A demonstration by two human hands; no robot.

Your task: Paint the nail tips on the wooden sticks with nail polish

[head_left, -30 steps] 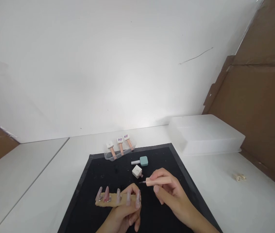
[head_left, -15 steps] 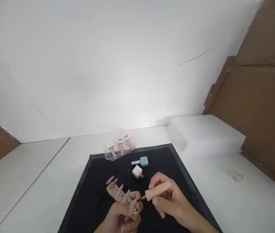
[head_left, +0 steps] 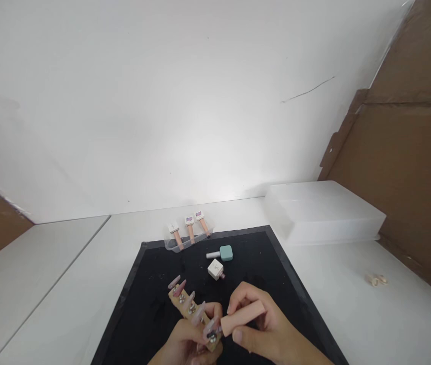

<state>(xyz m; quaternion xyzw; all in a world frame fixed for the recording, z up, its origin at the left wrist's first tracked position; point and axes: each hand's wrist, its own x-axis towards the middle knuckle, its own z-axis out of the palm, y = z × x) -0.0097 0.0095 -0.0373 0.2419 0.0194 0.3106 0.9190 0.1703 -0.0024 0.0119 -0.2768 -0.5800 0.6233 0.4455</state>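
Observation:
In my left hand (head_left: 185, 340) is a wooden nail display stand (head_left: 176, 298), held at its near end. Several long false nails in pale and dusty pink, such as the darker pink nail (head_left: 179, 288), stand on its metal mounts in a slanting row. My right hand (head_left: 264, 324) pinches a peach nail polish brush cap (head_left: 243, 317). Its dark brush tip (head_left: 211, 334) is at the nearest false nail and looks to be touching it. Beyond the hands, an uncapped white polish bottle (head_left: 215, 269) lies on the black mat (head_left: 154, 263).
A mint-green bottle with a pale cap (head_left: 225, 253) lies behind the white one. A clear tray (head_left: 170, 247) holds three peach-capped bottles at the mat's back edge. A translucent plastic box (head_left: 329, 213) stands at right, with small beige pieces (head_left: 375, 279) in front.
My right hand has moved down and left, bringing the brush from beside the stand onto the nearest nail. The left hand and the stand have hardly shifted.

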